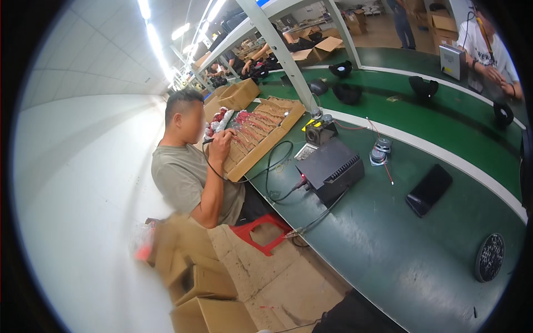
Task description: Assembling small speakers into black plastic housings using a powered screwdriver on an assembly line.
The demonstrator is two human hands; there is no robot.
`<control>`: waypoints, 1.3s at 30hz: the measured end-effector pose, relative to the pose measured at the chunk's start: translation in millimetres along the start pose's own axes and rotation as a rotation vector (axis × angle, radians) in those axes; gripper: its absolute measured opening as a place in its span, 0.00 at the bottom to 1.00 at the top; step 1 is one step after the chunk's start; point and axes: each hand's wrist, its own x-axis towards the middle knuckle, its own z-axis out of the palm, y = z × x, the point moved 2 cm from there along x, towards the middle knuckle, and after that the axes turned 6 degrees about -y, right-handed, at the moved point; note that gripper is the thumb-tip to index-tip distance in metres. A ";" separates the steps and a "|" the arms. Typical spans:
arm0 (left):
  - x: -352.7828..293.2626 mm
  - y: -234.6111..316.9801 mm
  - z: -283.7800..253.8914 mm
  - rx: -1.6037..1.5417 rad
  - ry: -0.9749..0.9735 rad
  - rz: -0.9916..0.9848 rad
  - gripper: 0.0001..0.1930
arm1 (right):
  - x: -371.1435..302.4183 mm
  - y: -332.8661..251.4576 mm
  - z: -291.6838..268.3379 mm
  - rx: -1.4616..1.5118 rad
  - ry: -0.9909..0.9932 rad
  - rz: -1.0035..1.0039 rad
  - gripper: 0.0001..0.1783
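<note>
— Looking down at the green counter [388,261] and finding neither own hand in frame. Left and right both out of sight, so no telling whether clenched, released or grasping anything.

— Nearest to the lower edge, then?

— Round black grille disc [489,257], lying flat near the counter's right end, well apart from everything else. Probably light and stiff, judging by the thin perforated face. Best taken by the rim, not pressed in the middle.

— And further up?

— Flat black slab [428,188], glossy, likely slippery (and fragile, if glass-faced). Best pinched along the long sides. Beyond that, a small speaker driver [380,151] trailing a thin red wire [387,172]. Probably heavy for its size, so better lifted by the body, never by the wire. Left of it, a black box unit [331,169] with black cables [277,172] looping off the near edge.

— Room for moving?

— Plenty of bare green between disc, slab and box. Worth minding the near edge dropping to the floor, the white strip [444,152] bordering the belt beyond, and the cables hanging by the red stool [261,233].

— Anyone close?

— Seated co-worker at left, with the co-worker's hand [222,141] closed around a corded tool beside a cardboard tray [261,150] of parts, well apart from the disc.
</note>
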 end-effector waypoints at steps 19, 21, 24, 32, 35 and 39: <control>-6.7 36.2 -9.5 -0.091 -0.119 0.034 0.24 | -39.9 -6.4 19.8 -0.048 -0.005 0.123 0.22; -6.9 41.4 -13.3 -0.094 -0.131 0.041 0.24 | -41.6 -9.1 20.6 -0.053 0.002 0.132 0.22; -2.2 51.6 -21.6 -0.092 -0.152 0.057 0.24 | -43.4 -12.8 16.8 -0.061 0.020 0.147 0.22; 4.2 77.3 -32.1 -0.121 -0.163 0.103 0.24 | -46.1 -24.1 -14.8 -0.125 0.032 0.177 0.23; -6.1 81.2 -24.2 -0.154 -0.136 0.116 0.24 | -45.3 -29.9 -28.4 -0.173 0.009 0.177 0.23; -9.5 93.7 -24.8 -0.171 -0.122 0.139 0.25 | -43.0 -38.7 -47.0 -0.218 0.007 0.180 0.23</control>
